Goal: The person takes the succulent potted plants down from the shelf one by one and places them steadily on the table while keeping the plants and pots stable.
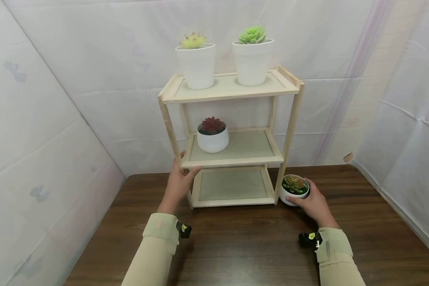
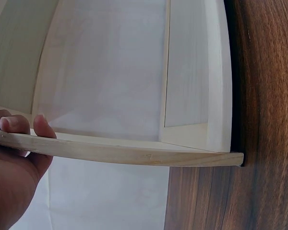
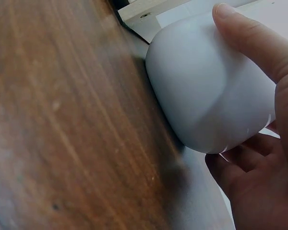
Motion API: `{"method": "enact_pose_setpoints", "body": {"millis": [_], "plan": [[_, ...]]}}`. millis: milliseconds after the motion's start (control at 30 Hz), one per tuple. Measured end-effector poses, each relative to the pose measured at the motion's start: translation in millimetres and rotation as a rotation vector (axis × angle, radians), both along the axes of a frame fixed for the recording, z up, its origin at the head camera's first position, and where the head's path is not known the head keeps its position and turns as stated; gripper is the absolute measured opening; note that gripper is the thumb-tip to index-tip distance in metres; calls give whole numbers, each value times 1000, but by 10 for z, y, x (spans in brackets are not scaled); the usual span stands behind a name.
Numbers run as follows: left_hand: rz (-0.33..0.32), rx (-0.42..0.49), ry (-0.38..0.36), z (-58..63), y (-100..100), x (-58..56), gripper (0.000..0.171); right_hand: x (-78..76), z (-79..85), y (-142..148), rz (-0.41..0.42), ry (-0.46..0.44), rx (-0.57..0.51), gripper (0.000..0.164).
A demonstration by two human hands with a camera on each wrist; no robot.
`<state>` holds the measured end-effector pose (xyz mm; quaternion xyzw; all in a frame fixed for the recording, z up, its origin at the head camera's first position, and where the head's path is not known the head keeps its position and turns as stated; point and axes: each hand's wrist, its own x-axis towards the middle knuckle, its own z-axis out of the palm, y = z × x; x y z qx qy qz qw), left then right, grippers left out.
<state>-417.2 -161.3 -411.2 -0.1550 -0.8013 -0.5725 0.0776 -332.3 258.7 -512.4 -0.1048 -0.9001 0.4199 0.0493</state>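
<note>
A three-tier wooden shelf (image 1: 232,163) stands on the dark table, near the back wall. My left hand (image 1: 178,182) grips its left front post (image 2: 101,152) close to the middle tier, fingers curled around the wood. Beside the shelf's right foot, my right hand (image 1: 314,202) holds a round white pot (image 3: 192,81) with an orange-green succulent (image 1: 294,184). The thumb lies on the near side and the fingers wrap the far side. In the right wrist view the pot's base is close against the table.
On the top tier stand two tall white pots (image 1: 199,69) with yellow and green succulents (image 1: 253,35). A low white pot (image 1: 212,142) with a dark red succulent (image 1: 213,124) sits left on the middle tier. Pale sheeting (image 1: 103,79) encloses the table (image 1: 250,246).
</note>
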Motion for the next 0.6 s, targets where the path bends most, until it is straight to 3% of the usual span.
{"method": "enact_pose_setpoints", "body": {"millis": [600], "plan": [[-9, 5, 20, -10, -1, 0, 91, 6, -6, 9, 8, 43, 4, 119]]}}
